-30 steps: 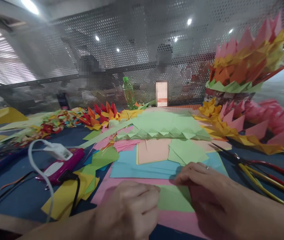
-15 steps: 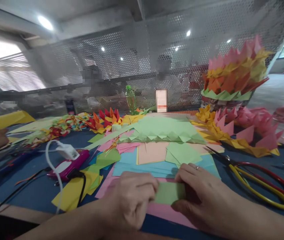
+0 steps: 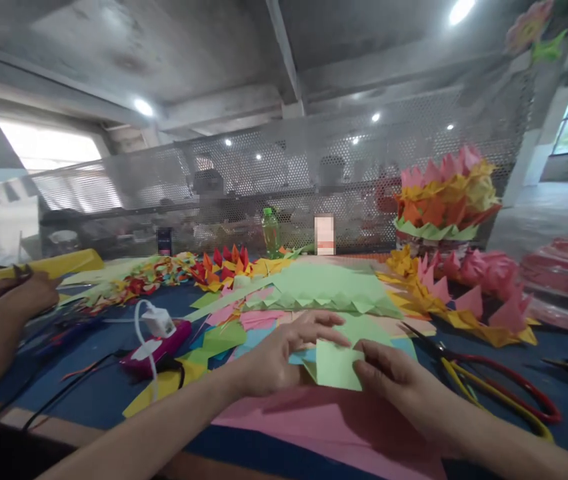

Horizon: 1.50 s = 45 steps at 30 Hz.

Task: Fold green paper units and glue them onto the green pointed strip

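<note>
The person seems to be midway through folding a small green paper (image 3: 339, 367), which stands tilted above the near part of a pink sheet (image 3: 344, 427) on the blue surface (image 3: 229, 445). The right hand (image 3: 407, 377) has its grip clamped on the paper's right edge, thumb against fingers. The left hand (image 3: 274, 353) reaches to the far left edge, fingers spread; whether its grip closes on the paper cannot be told. The next move likely calls for aligning the edges before creasing. Half a second ago the paper lay lower and flatter, and the left hand was curled; the view now takes in more ceiling.
</note>
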Available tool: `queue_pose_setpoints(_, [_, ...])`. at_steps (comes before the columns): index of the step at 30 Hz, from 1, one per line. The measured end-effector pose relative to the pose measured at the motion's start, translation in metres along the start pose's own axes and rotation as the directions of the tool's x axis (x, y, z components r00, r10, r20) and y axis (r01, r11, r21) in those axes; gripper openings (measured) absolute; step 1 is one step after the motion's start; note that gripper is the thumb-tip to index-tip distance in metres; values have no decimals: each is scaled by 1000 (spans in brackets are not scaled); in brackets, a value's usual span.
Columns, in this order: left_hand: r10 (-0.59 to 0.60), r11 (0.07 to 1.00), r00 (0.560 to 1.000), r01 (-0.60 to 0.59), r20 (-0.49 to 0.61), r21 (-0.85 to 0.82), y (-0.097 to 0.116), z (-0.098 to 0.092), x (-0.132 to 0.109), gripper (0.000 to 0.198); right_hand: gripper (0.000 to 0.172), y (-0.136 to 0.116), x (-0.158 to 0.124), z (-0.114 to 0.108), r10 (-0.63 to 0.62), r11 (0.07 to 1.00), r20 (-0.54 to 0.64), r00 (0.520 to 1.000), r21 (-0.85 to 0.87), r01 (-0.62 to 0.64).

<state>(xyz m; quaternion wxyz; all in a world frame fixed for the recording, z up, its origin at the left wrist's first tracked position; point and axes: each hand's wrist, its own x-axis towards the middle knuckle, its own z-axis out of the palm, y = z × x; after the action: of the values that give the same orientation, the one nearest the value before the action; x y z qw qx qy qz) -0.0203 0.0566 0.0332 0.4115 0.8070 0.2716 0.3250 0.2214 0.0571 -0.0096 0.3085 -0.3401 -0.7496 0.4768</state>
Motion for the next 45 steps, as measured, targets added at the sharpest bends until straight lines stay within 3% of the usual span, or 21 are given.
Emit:
queue_pose_setpoints(2, [-21, 994, 999, 25, 38, -102, 1, 2, 14, 17, 55, -2, 1, 0, -20, 1000, -6, 1000, 14, 21])
queue_pose_setpoints(6, [-105, 960, 994, 96, -19, -262, -3, 7, 34, 33, 56, -1, 6, -3, -70, 997, -143, 987, 5, 72])
queue_pose_setpoints(11, [-152, 951, 974, 98, -169, -294, -16, 11, 47, 35, 46, 5, 11, -15, -132, 991, -327, 936, -59, 119])
queue_pose_setpoints(21, [-151, 979, 974, 124, -170, -159, -29, 16, 34, 19, 24, 6, 17, -20, -193, 975, -304, 933, -170, 146])
queue_pose_setpoints(27, [-183, 964, 977, 156, -111, -216, -22, 21, 30, 44, 25, 5, 18, -19, -203, 973, -325, 924, -172, 154])
queue_pose_setpoints(31, [-237, 942, 971, 232, 5, -242, -19, 21, 29, 63, 27, 8, 22, -23, -207, 975, -345, 915, -152, 164])
queue_pose_setpoints(33, [-270, 934, 961, 276, 58, -228, -21, 19, 28, 58, 27, 11, 24, -27, -206, 975, -352, 913, -147, 164])
queue_pose_setpoints(36, [-308, 932, 947, 319, 90, -169, -29, 16, 27, 32, 26, 17, 27, -33, -200, 976, -361, 911, -150, 155])
queue_pose_setpoints(39, [-304, 947, 952, 305, 30, -99, -35, 12, 27, 19, 24, 23, 30, -38, -191, 976, -371, 909, -166, 138])
queue_pose_setpoints(45, [-253, 967, 957, 256, -144, 1, -38, 8, 26, 21, 23, 32, 32, -43, -172, 971, -339, 925, -215, 102])
